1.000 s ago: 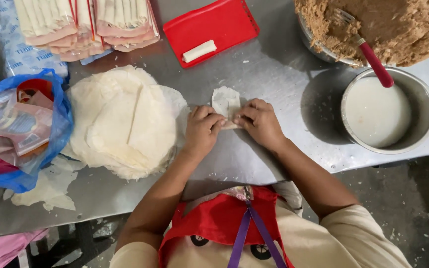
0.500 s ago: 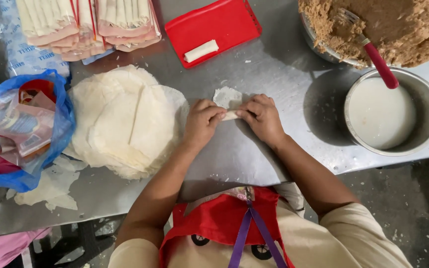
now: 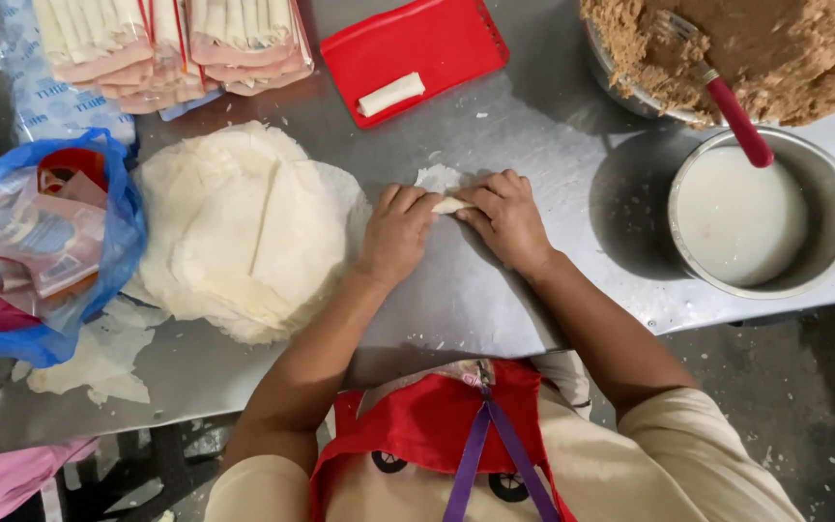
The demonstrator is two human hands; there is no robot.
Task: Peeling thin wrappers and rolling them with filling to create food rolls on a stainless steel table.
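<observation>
Seen from above, a person in a red apron [image 3: 437,430] works at a steel bench [image 3: 543,126], both hands closed over a small pale roll [image 3: 449,205] of thin wrapper near the bench's middle. The left hand [image 3: 396,235] presses down with fingers curled on the roll's left end; the right hand [image 3: 506,215] pinches its right end between narrow fingers, and a corner of the wrapper [image 3: 437,178] shows just beyond them. The roll looks light, soft and easily torn — it is best held by gentle, even pressure from the fingertips along its length rather than a squeeze at one point.

To the left lies a stack of round wrappers [image 3: 244,227], limp and floury, with torn scraps [image 3: 99,362] on the near edge of the bench. Further left, a blue plastic bag [image 3: 12,329] holds crumpled packets in red, pink and white. At the far left, finished rolls [image 3: 161,39] lie in rows on pink sheets over a blue-printed clear packet [image 3: 36,101]. A red tray [image 3: 417,53] at the far centre carries one finished roll [image 3: 390,94]. On the right stand a steel bowl of white paste [image 3: 761,217] and — behind it — a large bowl of brown filling [image 3: 775,48] with a red-handled fork [image 3: 717,92] stuck in it.
</observation>
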